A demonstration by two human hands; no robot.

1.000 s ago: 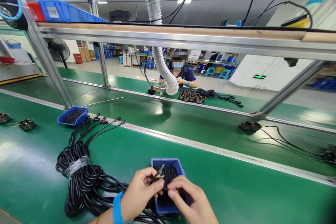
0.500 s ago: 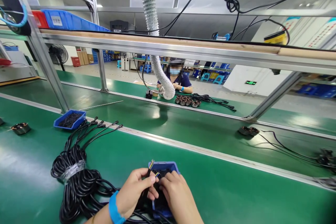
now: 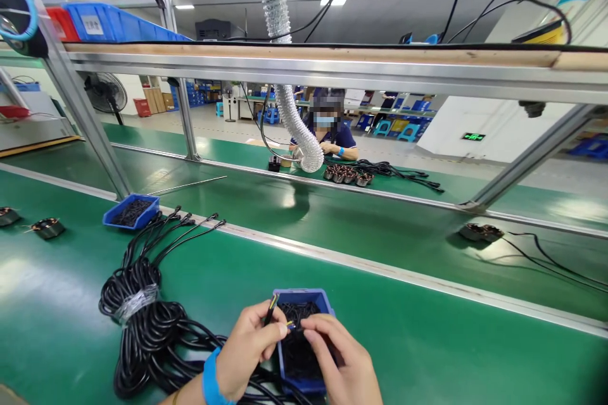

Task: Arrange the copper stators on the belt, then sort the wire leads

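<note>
My left hand [image 3: 254, 345], with a blue wristband, is closed around black cable ends [image 3: 270, 311]; thin yellow and blue inner wires stick out at their stripped tips. Just right of one tip, the thumb and forefinger of my right hand [image 3: 339, 354] are pinched together. Whatever sits between them is too small to make out. Beneath both hands stands a blue bin [image 3: 327, 305] filled with small black tube-like pieces [image 3: 299, 361]. A coiled bundle of black cables [image 3: 147, 335], tied with clear wrap, lies to the left.
Another blue bin [image 3: 154, 207] of black pieces stands behind the bundle. Copper-wound stators [image 3: 47, 228] lie at the left, others [image 3: 481, 233] at the right. A metal frame [image 3: 332, 73] crosses ahead. Beyond it sits a co-worker [image 3: 349, 139] beside a flexible duct [image 3: 311, 155].
My right hand has risen out of the blue bin and moved to the wire tips at my left hand. The view has shifted slightly.
</note>
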